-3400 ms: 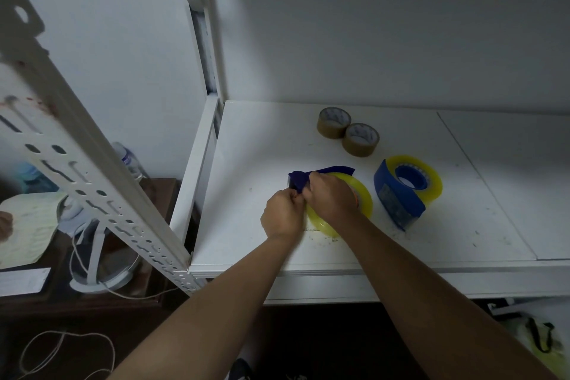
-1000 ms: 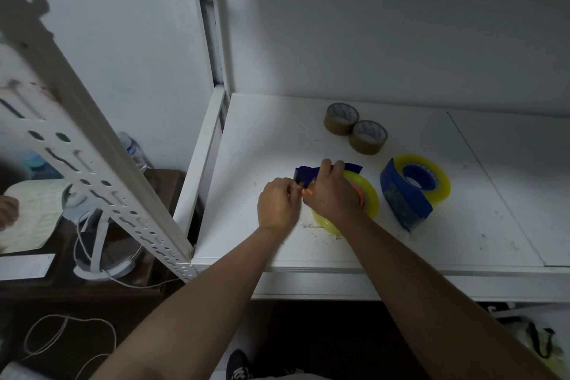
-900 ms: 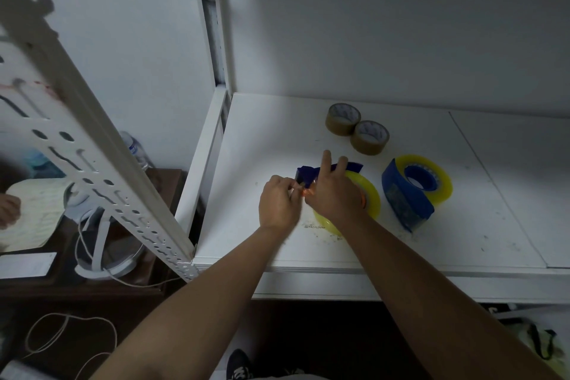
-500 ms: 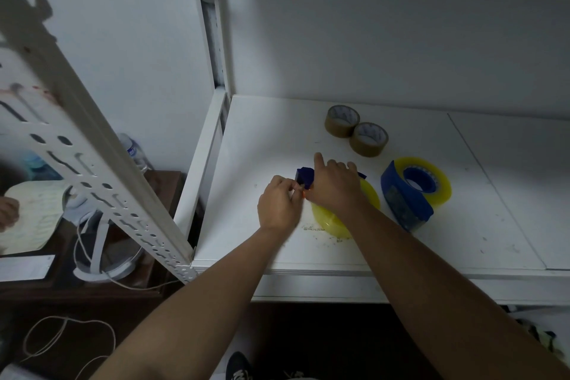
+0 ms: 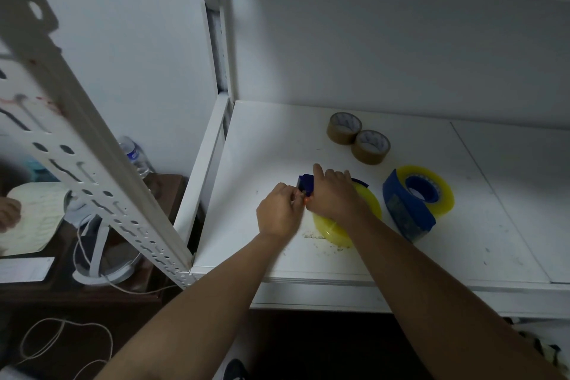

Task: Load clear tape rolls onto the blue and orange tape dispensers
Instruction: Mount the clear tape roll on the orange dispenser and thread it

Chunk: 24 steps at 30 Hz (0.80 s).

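On the white shelf (image 5: 265, 145) lies a blue tape dispenser (image 5: 306, 183) with an orange part, holding a yellowish clear tape roll (image 5: 368, 205). My right hand (image 5: 333, 194) presses down over the dispenser and roll, index finger stretched along its blue front end. My left hand (image 5: 279, 213) is closed at that front end, fingertips pinching by the orange part; what they pinch is hidden. To the right stands a second blue dispenser (image 5: 407, 213) with a clear tape roll (image 5: 439, 191) mounted on it.
Two brown tape rolls (image 5: 357, 137) lie flat at the back of the shelf. A slanted white perforated upright (image 5: 92, 157) crosses the left. Below left is a dark table with a water bottle (image 5: 135, 157), cables and another person's hand (image 5: 7, 216).
My right hand has slid forward and flattened over the dispenser and roll, its raised fingers coming down. My left hand stays pinched at the dispenser's front end.
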{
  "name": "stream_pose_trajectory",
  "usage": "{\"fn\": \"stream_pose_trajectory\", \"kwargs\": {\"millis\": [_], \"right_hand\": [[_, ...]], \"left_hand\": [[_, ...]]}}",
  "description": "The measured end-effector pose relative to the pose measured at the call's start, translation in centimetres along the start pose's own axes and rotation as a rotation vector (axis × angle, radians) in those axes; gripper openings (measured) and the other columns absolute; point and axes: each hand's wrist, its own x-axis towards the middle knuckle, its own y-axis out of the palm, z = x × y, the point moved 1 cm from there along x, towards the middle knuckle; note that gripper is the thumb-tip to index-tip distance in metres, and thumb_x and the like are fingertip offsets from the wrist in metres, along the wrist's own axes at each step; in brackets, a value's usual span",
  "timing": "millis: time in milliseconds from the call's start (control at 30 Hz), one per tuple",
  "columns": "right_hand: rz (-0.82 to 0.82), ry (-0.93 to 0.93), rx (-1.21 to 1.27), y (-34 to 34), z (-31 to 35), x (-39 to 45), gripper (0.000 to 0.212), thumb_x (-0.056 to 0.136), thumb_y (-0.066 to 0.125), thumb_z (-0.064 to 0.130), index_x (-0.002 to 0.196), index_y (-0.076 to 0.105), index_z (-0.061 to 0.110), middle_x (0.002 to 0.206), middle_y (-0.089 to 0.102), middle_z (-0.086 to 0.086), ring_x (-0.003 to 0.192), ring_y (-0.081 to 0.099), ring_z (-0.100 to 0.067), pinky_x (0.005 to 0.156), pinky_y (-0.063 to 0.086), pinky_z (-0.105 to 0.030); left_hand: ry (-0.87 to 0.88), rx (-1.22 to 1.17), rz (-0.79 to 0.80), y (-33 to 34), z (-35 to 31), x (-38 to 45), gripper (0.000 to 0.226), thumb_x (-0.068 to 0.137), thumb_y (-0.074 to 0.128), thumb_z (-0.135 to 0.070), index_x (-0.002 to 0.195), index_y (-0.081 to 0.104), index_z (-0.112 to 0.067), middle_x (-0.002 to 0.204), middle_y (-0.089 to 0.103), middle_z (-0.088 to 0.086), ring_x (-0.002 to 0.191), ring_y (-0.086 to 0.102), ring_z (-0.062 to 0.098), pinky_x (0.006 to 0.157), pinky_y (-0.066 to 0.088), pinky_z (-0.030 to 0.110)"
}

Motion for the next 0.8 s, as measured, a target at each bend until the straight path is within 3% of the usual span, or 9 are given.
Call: {"fn": "stream_pose_trajectory", "kwargs": {"millis": [167, 267, 433, 600, 800], "right_hand": [[0.003, -0.018, -0.003, -0.3, 0.0, 0.8, 0.074, 0.085, 0.060, 0.041, 0.141, 0.026, 0.007, 0.114, 0.060, -0.016, 0.100, 0.059, -0.033, 0.083, 0.043, -0.039], [0.014, -0.007, 0.009, -0.1, 0.0, 1.2, 0.066, 0.083, 0.061, 0.040, 0.135, 0.033, 0.010, 0.116, 0.060, -0.013, 0.101, 0.059, -0.033, 0.079, 0.044, -0.038], [0.039, 0.007, 0.005, 0.2, 0.0, 1.6, 0.059, 0.084, 0.059, 0.041, 0.130, 0.037, 0.013, 0.124, 0.055, -0.013, 0.113, 0.052, -0.035, 0.091, 0.040, -0.043], [0.011, 0.019, 0.016, 0.2, -0.1, 1.4, 0.059, 0.084, 0.055, 0.051, 0.126, 0.039, 0.014, 0.122, 0.057, -0.012, 0.111, 0.053, -0.033, 0.092, 0.038, -0.043], [-0.008, 0.058, 0.059, 0.0, -0.6, 0.3, 0.069, 0.080, 0.046, 0.064, 0.131, 0.038, 0.018, 0.129, 0.052, -0.012, 0.124, 0.043, -0.033, 0.109, 0.021, -0.055]], "left_hand": [[-0.002, -0.022, -0.002, 0.0, -0.1, -0.1, 0.022, 0.093, 0.050, -0.031, 0.082, 0.065, -0.020, 0.090, 0.060, -0.008, 0.074, 0.056, 0.015, 0.064, 0.042, 0.029], [-0.002, -0.038, 0.006, 0.0, -0.1, 0.0, 0.022, 0.093, 0.051, -0.030, 0.081, 0.065, -0.018, 0.089, 0.060, -0.007, 0.073, 0.056, 0.016, 0.063, 0.043, 0.030], [0.017, -0.002, -0.005, 0.2, -0.1, 0.0, 0.025, 0.092, 0.049, -0.030, 0.076, 0.062, -0.016, 0.083, 0.059, -0.005, 0.068, 0.054, 0.017, 0.061, 0.045, 0.033], [0.028, 0.010, 0.003, 0.4, 0.1, 0.0, 0.027, 0.094, 0.047, -0.031, 0.077, 0.061, -0.015, 0.085, 0.058, -0.003, 0.068, 0.055, 0.019, 0.060, 0.047, 0.035], [0.013, -0.017, -0.004, 0.5, 0.3, -0.3, 0.025, 0.090, 0.048, -0.019, 0.068, 0.056, -0.010, 0.078, 0.054, 0.002, 0.076, 0.047, 0.019, 0.062, 0.036, 0.030]]}}
